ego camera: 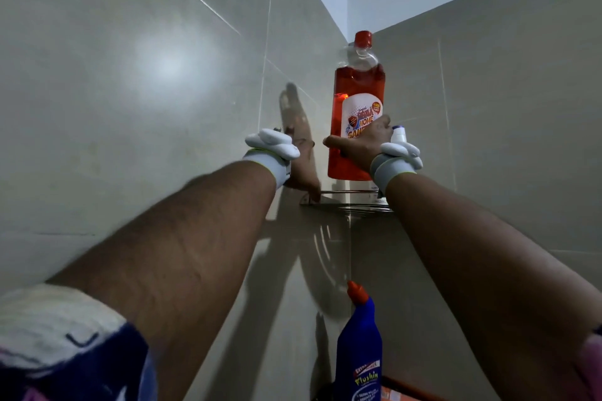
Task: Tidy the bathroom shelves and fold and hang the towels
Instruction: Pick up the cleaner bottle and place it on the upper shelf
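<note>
Nearest the lens, a blurred sleeve of white, navy and pink fabric covers the left upper arm. Just beyond it at the bottom edge stands a glossy blue plastic bottle with a slanted orange nozzle and a printed label. Both bare forearms reach up into the corner of smooth, pale, glossy wall tiles, each wrist wrapped in a grey-white band carrying a rounded white device. Left hand is pressed against the tile beside the thin metal corner shelf; its fingers are motion-blurred, so I cannot tell how open it is or whether it holds anything. Right hand is closed around the tall clear bottle of orange-red liquid, red-capped, standing upright on the wire shelf. A small white bottle top shows behind that hand.
</note>
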### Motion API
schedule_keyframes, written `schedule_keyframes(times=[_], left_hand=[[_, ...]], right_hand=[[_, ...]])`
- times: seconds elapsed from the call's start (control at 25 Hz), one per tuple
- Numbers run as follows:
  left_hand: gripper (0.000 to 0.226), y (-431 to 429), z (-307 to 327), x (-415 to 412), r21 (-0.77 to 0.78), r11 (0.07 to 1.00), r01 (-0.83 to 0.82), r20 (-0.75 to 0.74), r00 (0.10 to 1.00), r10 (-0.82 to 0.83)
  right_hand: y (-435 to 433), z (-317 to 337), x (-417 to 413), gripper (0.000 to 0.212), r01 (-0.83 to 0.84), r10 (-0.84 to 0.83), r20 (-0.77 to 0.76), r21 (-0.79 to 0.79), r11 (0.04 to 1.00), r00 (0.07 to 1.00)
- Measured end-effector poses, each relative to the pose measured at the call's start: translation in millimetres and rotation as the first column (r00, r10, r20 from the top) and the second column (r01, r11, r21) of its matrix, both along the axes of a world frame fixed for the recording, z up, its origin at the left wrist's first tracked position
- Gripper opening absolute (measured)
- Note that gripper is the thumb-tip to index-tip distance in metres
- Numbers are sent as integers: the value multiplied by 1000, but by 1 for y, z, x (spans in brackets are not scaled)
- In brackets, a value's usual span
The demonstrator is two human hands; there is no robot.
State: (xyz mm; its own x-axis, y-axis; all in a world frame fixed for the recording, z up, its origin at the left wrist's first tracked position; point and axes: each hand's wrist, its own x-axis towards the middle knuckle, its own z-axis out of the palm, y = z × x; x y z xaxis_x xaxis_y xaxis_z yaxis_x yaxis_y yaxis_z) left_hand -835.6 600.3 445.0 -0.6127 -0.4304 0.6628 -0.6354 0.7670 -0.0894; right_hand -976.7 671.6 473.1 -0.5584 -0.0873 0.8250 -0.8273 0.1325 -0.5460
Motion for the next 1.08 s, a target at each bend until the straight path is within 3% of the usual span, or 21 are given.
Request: schedule_keyframes(times=[0.12, 0.24, 0.6, 0.76, 0.96, 1.08], left_hand=[[115, 2, 11, 0, -7, 991, 132, -64, 989, -133], [102, 1, 14, -4, -34, 974, 225, -71, 971, -227], [92, -9, 17, -25, 13, 951, 309, -153, 941, -303], [76, -8, 17, -29, -17, 946, 323, -151, 935, -321], [74, -9, 18, -30, 40, 931, 364, -155, 922, -354], [73, -7, 16, -29, 48, 928, 368, -152, 921, -358]], right_hand=[[-15, -3, -3, 114, 21, -24, 46, 59, 998, 999], [-26, -5, -6, 113, 32, -43, 72, 138, 990, 996], [-42, -4, -14, 99, -63, 35, 192, 142, 988, 981], [-44, -4, -19, 100, -81, 46, 218, 153, 985, 975], [-40, -6, -20, 99, -57, 1, 192, 283, 957, 981], [-39, -7, -20, 110, -76, 11, 231, 279, 957, 973]])
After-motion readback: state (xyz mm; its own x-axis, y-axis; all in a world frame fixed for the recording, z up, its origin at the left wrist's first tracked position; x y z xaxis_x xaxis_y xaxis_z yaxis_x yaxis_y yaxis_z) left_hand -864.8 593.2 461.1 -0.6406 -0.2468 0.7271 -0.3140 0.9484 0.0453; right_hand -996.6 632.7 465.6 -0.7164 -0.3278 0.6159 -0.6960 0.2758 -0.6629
